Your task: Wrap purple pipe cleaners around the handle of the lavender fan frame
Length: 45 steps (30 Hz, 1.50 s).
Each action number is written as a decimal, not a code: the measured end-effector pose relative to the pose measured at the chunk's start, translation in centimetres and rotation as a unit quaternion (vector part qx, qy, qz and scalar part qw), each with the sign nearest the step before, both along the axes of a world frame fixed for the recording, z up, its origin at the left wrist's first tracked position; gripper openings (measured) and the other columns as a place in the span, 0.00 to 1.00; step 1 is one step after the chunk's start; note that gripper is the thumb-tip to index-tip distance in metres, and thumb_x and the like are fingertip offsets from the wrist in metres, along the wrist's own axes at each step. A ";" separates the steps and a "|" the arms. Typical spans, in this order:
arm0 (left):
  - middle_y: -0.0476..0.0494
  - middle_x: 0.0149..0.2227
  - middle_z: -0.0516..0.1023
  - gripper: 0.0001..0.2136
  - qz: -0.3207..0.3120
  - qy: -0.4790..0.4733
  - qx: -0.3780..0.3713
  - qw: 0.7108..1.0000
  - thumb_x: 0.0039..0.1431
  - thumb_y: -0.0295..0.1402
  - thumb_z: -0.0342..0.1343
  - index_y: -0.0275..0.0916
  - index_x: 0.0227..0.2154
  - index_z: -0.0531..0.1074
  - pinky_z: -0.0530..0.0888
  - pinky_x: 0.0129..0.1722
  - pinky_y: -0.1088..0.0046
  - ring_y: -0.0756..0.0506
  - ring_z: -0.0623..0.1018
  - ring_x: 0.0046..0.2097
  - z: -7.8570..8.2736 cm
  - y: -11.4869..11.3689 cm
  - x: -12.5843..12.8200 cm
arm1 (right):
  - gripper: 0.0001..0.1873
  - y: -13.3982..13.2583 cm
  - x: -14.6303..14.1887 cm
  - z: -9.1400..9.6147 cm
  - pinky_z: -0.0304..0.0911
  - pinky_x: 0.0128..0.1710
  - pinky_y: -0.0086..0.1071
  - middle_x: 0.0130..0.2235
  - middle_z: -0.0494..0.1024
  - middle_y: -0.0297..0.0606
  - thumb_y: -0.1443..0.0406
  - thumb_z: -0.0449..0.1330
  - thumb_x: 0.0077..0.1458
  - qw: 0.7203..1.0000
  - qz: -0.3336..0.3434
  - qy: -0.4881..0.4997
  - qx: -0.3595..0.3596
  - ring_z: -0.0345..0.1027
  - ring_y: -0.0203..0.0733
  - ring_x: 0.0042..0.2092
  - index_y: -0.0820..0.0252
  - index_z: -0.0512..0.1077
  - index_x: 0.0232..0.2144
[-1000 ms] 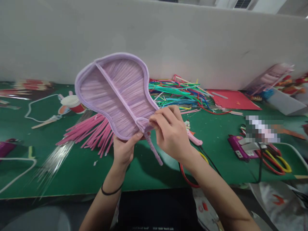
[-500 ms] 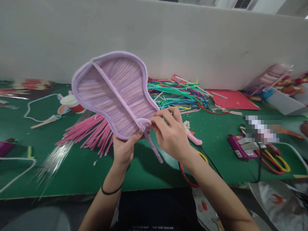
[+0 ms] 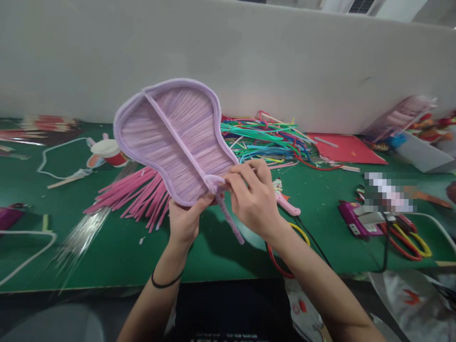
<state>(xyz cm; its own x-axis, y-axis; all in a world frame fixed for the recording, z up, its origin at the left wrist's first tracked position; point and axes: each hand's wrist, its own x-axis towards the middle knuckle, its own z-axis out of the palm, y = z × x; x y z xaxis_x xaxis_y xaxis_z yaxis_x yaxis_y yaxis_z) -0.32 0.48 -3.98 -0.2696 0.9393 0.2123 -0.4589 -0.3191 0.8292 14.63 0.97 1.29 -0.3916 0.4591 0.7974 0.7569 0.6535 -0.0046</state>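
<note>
Probably light and soft, the lilac fan (image 3: pixel 194 124) handles best by its base, where left fingers (image 3: pixel 200 205) clamp it and right fingers (image 3: pixel 238 184) pinch a strand (image 3: pixel 216 178).

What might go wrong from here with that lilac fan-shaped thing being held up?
The left hand grips the lilac fan-shaped piece near its lower end, so the wide part might tip or flex. The thin lilac strip pinched by the right hand could slip loose. The red-and-yellow handles lie partly hidden below the right arm, which may bump them if lowered.
</note>
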 end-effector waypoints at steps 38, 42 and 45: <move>0.47 0.28 0.84 0.14 -0.140 -0.133 -0.151 0.970 0.37 0.28 0.75 0.35 0.30 0.83 0.82 0.30 0.77 0.48 0.82 0.27 2.1 -1.0 0.2 | 0.04 0.2 0.2 -2.7 0.66 0.43 0.34 0.38 0.80 0.36 0.69 0.64 0.54 0.881 0.182 0.341 -0.274 0.72 0.42 0.42 0.56 0.78 0.31; 0.47 0.28 0.84 0.14 -0.147 -0.134 -0.158 0.967 0.36 0.28 0.75 0.35 0.31 0.82 0.82 0.30 0.76 0.48 0.82 0.26 2.1 -0.9 0.2 | 0.05 0.4 0.2 -3.2 0.67 0.43 0.34 0.41 0.79 0.37 0.67 0.64 0.55 0.831 0.222 0.396 -0.321 0.71 0.42 0.43 0.56 0.79 0.35; 0.47 0.28 0.84 0.14 -0.129 -0.120 -0.147 0.973 0.37 0.29 0.74 0.35 0.31 0.82 0.81 0.28 0.75 0.47 0.82 0.26 1.9 -0.9 0.3 | 0.09 0.1 0.4 -3.2 0.68 0.49 0.36 0.41 0.81 0.37 0.61 0.62 0.60 0.759 0.281 0.424 -0.405 0.73 0.43 0.45 0.55 0.80 0.38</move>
